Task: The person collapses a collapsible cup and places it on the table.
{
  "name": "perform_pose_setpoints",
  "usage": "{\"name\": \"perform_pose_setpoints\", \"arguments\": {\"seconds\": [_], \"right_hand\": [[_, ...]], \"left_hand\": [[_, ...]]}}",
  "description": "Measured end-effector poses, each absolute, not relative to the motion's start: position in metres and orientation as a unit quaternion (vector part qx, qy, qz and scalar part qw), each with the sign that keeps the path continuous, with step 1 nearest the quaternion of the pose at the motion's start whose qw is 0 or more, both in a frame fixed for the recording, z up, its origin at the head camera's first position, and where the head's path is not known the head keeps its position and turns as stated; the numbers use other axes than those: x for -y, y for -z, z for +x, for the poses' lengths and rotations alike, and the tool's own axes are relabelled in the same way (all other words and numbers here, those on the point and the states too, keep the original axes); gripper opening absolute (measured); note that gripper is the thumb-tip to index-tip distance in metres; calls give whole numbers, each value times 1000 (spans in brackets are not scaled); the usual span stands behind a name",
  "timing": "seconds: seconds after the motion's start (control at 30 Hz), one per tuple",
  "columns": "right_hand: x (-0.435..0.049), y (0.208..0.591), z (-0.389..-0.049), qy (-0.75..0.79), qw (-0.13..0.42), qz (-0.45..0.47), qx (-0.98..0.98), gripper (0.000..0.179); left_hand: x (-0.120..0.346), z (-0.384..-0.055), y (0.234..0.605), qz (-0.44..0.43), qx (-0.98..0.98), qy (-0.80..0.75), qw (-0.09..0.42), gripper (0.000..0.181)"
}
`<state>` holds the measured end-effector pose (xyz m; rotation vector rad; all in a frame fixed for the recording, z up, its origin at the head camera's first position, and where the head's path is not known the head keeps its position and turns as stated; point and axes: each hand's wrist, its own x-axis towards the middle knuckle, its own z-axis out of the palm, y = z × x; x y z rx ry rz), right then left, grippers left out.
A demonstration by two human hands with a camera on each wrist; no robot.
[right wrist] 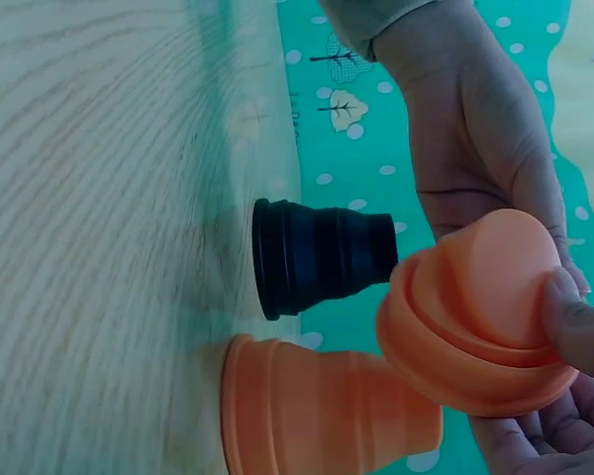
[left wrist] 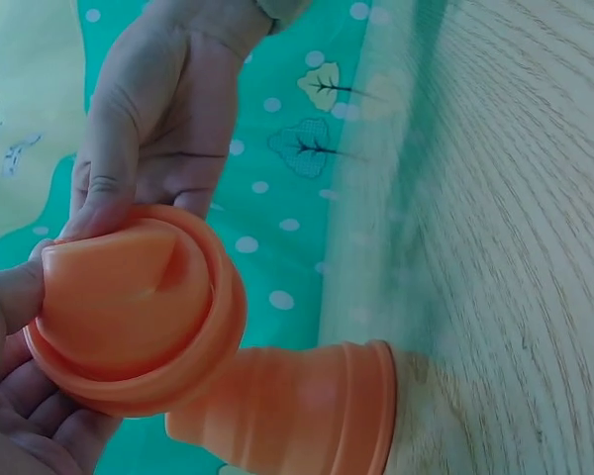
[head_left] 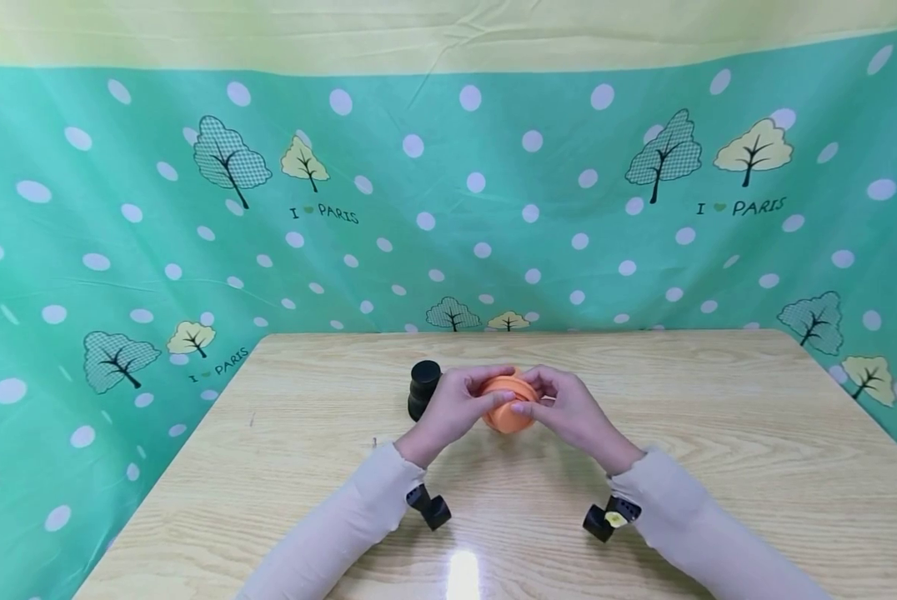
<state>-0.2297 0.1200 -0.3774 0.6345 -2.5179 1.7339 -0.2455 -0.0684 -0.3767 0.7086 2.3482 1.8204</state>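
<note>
Both hands hold an orange folding cup [head_left: 512, 419] above the table. Its rings are partly pushed together, and the middle part sits tilted inside the outer ring. My left hand [head_left: 456, 404] pinches one side, its thumb on the tilted part. Opposite, my right hand [head_left: 571, 410] grips the other side, thumb also at that part. Under the held cup, a second orange cup [left wrist: 287, 411] stands extended, wide rim down on the table; in the head view it is mostly hidden. A black folding cup [right wrist: 322, 255] stands the same way, just left of my left hand.
The light wooden table [head_left: 268, 500] reaches back to a green dotted curtain [head_left: 388, 192] with tree prints. Black camera mounts are strapped at the left wrist [head_left: 428, 507] and right wrist [head_left: 610, 517], close above the tabletop.
</note>
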Motion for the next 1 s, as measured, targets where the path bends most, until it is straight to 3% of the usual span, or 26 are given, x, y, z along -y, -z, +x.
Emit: {"name": "perform_pose_setpoints", "arguments": {"seconds": [0.17, 0.5, 1.0], "right_hand": [[-119, 379, -230, -592, 32, 177, 785, 24], [-119, 377, -230, -651, 79, 150, 739, 25], [-119, 379, -229, -650, 53, 138, 746, 32]], "left_hand": [[70, -248, 378, 216, -746, -628, 46, 46], [69, -247, 375, 196, -685, -695, 100, 47], [71, -249, 378, 202, -710, -673, 55, 37]]}}
